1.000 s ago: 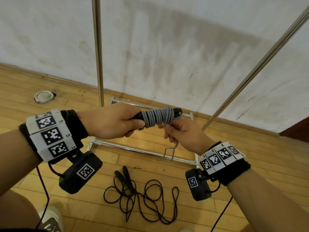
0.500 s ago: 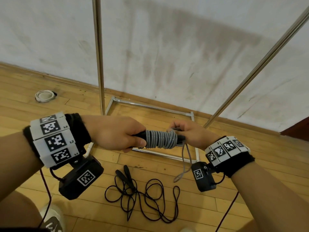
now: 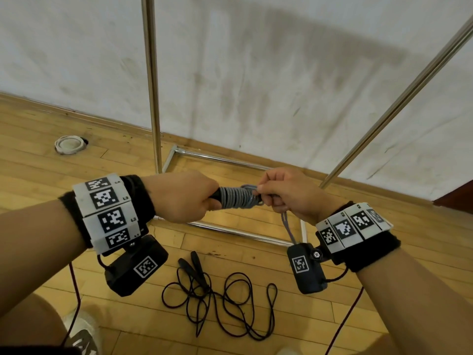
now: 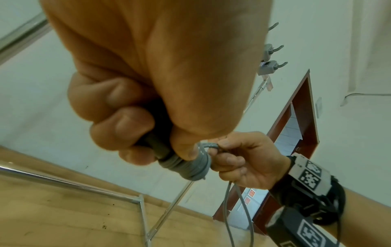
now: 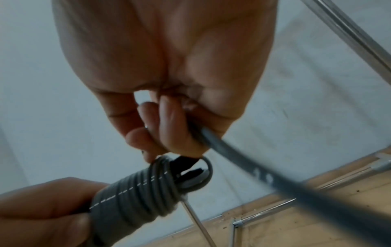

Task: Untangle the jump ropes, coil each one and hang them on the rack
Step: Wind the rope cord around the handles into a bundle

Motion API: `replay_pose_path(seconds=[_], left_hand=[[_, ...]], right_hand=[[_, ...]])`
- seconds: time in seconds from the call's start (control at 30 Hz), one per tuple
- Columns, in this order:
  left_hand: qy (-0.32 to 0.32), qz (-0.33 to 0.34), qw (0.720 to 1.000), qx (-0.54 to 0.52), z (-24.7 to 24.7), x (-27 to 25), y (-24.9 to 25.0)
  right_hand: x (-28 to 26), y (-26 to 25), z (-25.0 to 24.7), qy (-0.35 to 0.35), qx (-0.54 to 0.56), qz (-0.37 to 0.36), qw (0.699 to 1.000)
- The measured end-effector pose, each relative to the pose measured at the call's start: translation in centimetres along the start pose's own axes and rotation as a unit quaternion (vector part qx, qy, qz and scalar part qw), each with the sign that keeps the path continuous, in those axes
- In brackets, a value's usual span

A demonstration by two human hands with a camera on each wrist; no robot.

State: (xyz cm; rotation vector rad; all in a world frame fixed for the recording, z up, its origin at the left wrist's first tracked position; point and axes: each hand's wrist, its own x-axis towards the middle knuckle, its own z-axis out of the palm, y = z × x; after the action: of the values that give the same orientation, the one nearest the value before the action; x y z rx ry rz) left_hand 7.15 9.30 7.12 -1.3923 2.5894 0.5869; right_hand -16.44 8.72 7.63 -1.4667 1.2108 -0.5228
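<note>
A grey jump rope point(image 3: 236, 199) is wound in tight turns round its black handles, held level at waist height. My left hand point(image 3: 184, 198) grips the handles in a fist at the bundle's left end point(image 4: 160, 150). My right hand point(image 3: 284, 194) pinches the grey cord at the bundle's right end point(image 5: 190, 168), and a short loop of cord point(image 3: 288, 228) hangs below it. A black jump rope point(image 3: 217, 295) lies loose and tangled on the wooden floor below my hands, its two handles point(image 3: 193, 265) side by side. The metal rack point(image 3: 152, 80) stands in front against the wall.
The rack's base frame point(image 3: 230, 229) lies on the floor under my hands, and its second upright point(image 3: 399, 98) slants up to the right. A roll of white tape point(image 3: 69, 144) sits on the floor at far left. My shoe point(image 3: 82, 334) shows at the bottom left.
Both hands have lowered with the bundle. My right hand has moved from under the coil to its right end, and the hanging cord is shorter.
</note>
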Motion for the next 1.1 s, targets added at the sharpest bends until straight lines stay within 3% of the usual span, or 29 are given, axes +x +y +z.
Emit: replay_pose_path(seconds=[0.13,0.27,0.47,0.6,0.77,0.93,1.1], left_hand=[[0.076,-0.037,0.996,-0.005,-0.4,0.5,-0.6],[0.150,-0.037,0.988,-0.029,-0.8,0.5,-0.9],[0.198,-0.018,0.975,-0.098,-1.2,0.1,-0.4],[0.220,-0.009,0.963,-0.159,-1.8,-0.3,-0.3],[0.214,0.020,0.954,-0.211,-2.2,-0.8,-0.1],[0.163,0.054,0.944,-0.282,-2.3,-1.4,-0.1],[0.134,0.067,0.941,-0.302,-2.5,-1.9,-0.4]], right_hand=[[-0.2,-0.3,0.7,0.037,0.044,-0.019,0.998],[-0.8,-0.1,1.2,0.047,0.003,-0.051,0.998],[-0.5,0.9,1.7,0.114,0.038,-0.070,0.990],[-0.5,1.1,1.7,0.109,0.050,-0.120,0.986],[-0.7,1.4,1.9,0.077,0.080,-0.103,0.988],[-0.6,2.2,2.0,0.082,-0.007,-0.088,0.993],[0.0,3.2,2.0,0.008,0.007,-0.086,0.996]])
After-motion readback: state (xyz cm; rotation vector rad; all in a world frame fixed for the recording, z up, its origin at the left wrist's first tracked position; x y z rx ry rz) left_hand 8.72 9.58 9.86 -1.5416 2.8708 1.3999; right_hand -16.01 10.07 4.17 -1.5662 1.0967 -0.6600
